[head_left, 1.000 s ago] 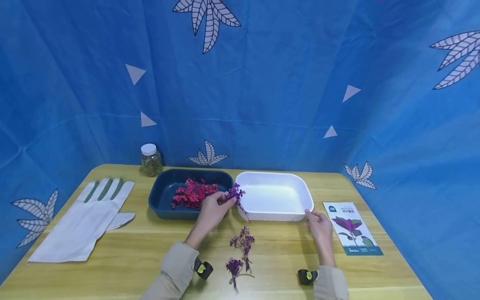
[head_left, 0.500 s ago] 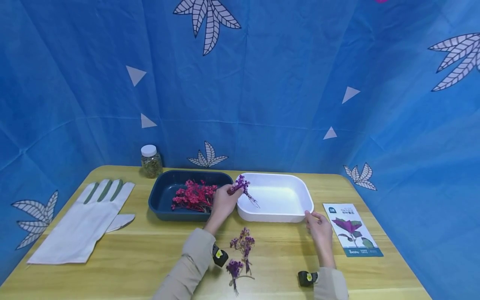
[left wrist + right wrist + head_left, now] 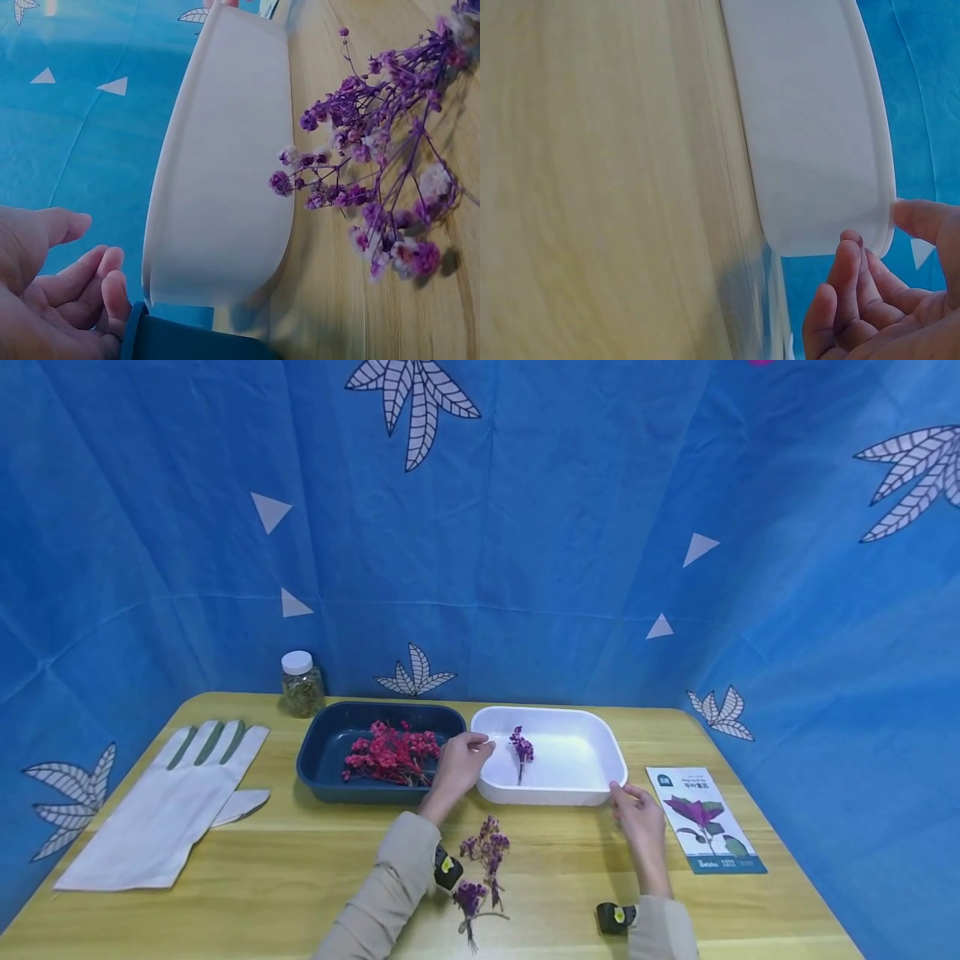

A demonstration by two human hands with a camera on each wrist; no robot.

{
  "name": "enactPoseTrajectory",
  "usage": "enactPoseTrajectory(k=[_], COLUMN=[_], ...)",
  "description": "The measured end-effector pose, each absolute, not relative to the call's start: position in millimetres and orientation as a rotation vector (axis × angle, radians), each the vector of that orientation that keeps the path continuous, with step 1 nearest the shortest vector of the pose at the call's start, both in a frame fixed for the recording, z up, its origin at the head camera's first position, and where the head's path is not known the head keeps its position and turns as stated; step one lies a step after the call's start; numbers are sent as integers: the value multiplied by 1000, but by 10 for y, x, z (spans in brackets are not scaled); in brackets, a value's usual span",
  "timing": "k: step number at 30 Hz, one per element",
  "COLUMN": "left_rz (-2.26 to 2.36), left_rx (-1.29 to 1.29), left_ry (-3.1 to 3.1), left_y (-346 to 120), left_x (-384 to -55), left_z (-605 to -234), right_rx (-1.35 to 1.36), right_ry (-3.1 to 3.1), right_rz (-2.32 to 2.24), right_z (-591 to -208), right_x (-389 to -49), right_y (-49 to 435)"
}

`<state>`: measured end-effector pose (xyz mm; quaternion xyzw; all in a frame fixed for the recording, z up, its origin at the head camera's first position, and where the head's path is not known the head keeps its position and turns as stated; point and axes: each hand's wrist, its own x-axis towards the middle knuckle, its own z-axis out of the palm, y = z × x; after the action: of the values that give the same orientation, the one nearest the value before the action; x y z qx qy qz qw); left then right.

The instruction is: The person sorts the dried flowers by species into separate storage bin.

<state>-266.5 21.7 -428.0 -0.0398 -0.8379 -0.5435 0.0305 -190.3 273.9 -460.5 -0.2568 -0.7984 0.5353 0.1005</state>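
A small sprig of purple dried flowers [image 3: 521,750] lies in the left part of the white tray [image 3: 577,795]. My left hand [image 3: 459,767] is over the meeting rims of the white tray and the dark blue tray [image 3: 322,789]. Its thumb and fingers stand apart with nothing between them in the left wrist view. My right hand [image 3: 640,814] pinches the white tray's near right corner, thumb on the rim and fingers under it. Two more purple sprigs lie on the table in front, one with branching stems [image 3: 489,852] and a smaller bunch [image 3: 470,900].
Pink-red dried flowers [image 3: 390,752] fill part of the dark blue tray. Behind it stands a jar with a white lid [image 3: 302,685]. White gloves [image 3: 161,810] lie at the left, a printed flower packet [image 3: 705,818] at the right. A blue cloth [image 3: 555,527] hangs behind the table.
My left hand moved right with a purple sprig to the white tray and let it go there, then drew slightly back. The right hand stays at the tray corner.
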Motion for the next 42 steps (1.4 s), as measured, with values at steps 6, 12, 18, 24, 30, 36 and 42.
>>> enactPoseTrajectory(k=[6, 12, 18, 24, 30, 36, 42], left_rz=[-1732, -1773, -1762, -1763, -1770, -1745, -1752], left_rx=[-181, -182, -214, -210, -212, -263, -340], left_ry=[-2547, -2537, -2521, -2519, -2526, -2535, -2525], left_y=[164, 130, 64, -19, -98, -165, -213], left_x=[-2647, -2607, -2514, -2393, -2258, -2121, -1943], left_z=[-4271, -4237, -4209, -4202, -4217, -4270, -4304], right_rx=[-756, -750, -767, -756, -749, -747, -738], right_ry=[-2363, -2369, -2362, -2349, -2360, -2362, -2373], right_rz=[1569, 1585, 1565, 1564, 1551, 1548, 1543], right_z=[-4607, -4598, -4617, -4619, -4627, -4629, -4620], right_x=[-1898, -1893, -1894, -1894, -1896, -1891, -1884], right_y=[2739, 2731, 2728, 2727, 2728, 2728, 2718])
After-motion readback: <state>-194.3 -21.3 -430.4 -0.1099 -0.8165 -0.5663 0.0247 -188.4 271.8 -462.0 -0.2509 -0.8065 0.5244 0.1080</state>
